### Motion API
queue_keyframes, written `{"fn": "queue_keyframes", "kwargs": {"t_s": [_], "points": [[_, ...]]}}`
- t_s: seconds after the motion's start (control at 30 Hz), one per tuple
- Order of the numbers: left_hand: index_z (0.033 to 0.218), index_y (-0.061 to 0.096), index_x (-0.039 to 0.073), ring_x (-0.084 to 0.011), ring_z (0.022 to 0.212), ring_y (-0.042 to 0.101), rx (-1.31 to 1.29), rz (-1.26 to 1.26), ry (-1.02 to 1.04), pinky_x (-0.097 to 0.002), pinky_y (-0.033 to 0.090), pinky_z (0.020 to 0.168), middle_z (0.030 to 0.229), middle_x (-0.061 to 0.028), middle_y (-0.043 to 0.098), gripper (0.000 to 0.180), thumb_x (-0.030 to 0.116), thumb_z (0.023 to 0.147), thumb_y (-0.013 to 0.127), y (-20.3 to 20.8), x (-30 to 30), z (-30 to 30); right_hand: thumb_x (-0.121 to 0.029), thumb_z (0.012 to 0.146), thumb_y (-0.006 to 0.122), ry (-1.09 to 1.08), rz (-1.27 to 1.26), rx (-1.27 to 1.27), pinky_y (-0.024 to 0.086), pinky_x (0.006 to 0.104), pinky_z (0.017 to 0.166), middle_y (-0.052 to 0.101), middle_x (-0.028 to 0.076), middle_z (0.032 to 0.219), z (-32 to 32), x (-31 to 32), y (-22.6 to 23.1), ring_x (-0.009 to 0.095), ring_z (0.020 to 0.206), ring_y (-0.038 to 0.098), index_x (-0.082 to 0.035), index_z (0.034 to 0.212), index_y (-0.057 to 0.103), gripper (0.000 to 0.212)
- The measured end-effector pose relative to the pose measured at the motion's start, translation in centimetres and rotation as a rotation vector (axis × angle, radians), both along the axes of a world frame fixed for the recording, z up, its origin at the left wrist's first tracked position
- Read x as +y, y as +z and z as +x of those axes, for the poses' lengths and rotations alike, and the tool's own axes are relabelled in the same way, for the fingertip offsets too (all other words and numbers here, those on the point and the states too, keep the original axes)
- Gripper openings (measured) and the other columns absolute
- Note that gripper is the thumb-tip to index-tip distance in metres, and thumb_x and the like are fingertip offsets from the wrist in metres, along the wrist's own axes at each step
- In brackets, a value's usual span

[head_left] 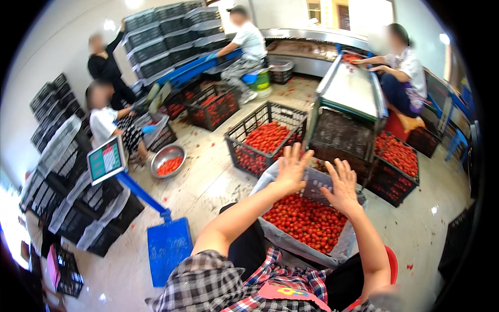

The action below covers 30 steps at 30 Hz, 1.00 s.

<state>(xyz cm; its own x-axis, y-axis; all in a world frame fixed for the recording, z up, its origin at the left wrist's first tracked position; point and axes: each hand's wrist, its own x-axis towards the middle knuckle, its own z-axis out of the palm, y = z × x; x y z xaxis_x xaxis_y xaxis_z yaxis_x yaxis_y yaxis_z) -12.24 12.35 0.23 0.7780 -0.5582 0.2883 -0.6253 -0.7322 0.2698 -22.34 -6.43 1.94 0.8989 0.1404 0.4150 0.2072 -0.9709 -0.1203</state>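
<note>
Both of my arms reach forward over a lined crate (340, 249) between my knees. Small red cherry tomatoes (306, 222) fill much of it, and a pale liner covers its walls. My left hand (292, 169) is raised above the far left part of the crate, fingers spread, holding nothing. Level with it on the right, my right hand (341, 187) is likewise up with its fingers apart and nothing in them. Neither hand touches the tomatoes. Just beyond stands a black crate (239, 148) with more cherry tomatoes (266, 137).
A blue floor scale (169, 247) stands at my left. A metal bowl (155, 165) of tomatoes lies near a seated person. Ahead right are a sorting chute (349, 93) and another tomato crate (387, 182). Stacked crates (83, 200) rise at left. Several people sit or stand around.
</note>
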Motion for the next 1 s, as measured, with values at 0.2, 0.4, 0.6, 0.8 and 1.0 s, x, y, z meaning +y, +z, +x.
{"fn": "queue_keyframes", "kwargs": {"t_s": [0.2,0.4,0.6,0.8,1.0], "points": [[0.145,0.030,0.019,-0.0469,0.140,-0.005,-0.012,0.177,-0.240,-0.0643,0.012,0.108,0.155,-0.0192,-0.006,0.089,0.010,0.068,0.074,-4.4,-3.5,1.3,-0.020,0.075,0.077,-0.100,-0.173,0.036,0.012,0.0531,0.113,0.013,0.011,0.154,0.3,-3.7,-2.6,0.034,0.143,0.007,-0.018,0.143,0.034,0.081],[0.140,0.041,0.015,-0.0491,0.138,0.013,0.155,0.464,-0.292,-0.0642,0.024,0.104,0.153,-0.0228,0.009,0.083,0.023,0.066,0.079,-7.0,-2.9,0.3,-0.015,0.076,0.076,-0.211,-0.121,0.150,0.014,0.0509,0.114,0.010,0.009,0.155,-0.3,-5.1,-2.6,0.033,0.143,0.006,-0.020,0.144,0.031,0.082],[0.135,0.046,0.012,-0.0476,0.135,0.020,0.114,0.363,-0.287,-0.0590,0.031,0.102,0.152,-0.0228,0.010,0.081,0.025,0.063,0.081,-7.7,-3.4,-0.2,-0.005,0.073,0.073,-0.192,-0.023,0.123,0.020,0.0510,0.112,0.014,0.016,0.154,0.2,-6.4,-2.0,0.037,0.142,0.013,-0.012,0.142,0.034,0.079],[0.132,0.050,0.013,-0.0453,0.130,0.030,0.293,0.428,-0.345,-0.0539,0.039,0.095,0.152,-0.0221,0.013,0.071,0.022,0.067,0.078,-7.9,-3.3,-0.6,-0.003,0.073,0.073,-0.159,-0.009,0.168,0.021,0.0472,0.114,0.010,0.016,0.155,1.0,-7.3,-3.4,0.036,0.142,0.013,-0.013,0.143,0.033,0.081],[0.131,0.050,0.013,-0.0367,0.112,0.052,0.376,0.591,-0.311,-0.0469,0.045,0.087,0.132,-0.0196,0.047,0.076,0.030,0.064,0.081,-8.2,-1.8,-2.0,-0.005,0.072,0.072,-0.098,0.062,0.223,0.028,0.0476,0.108,0.024,0.019,0.149,0.3,-7.2,-3.8,0.040,0.135,0.027,-0.007,0.136,0.039,0.072]]}}
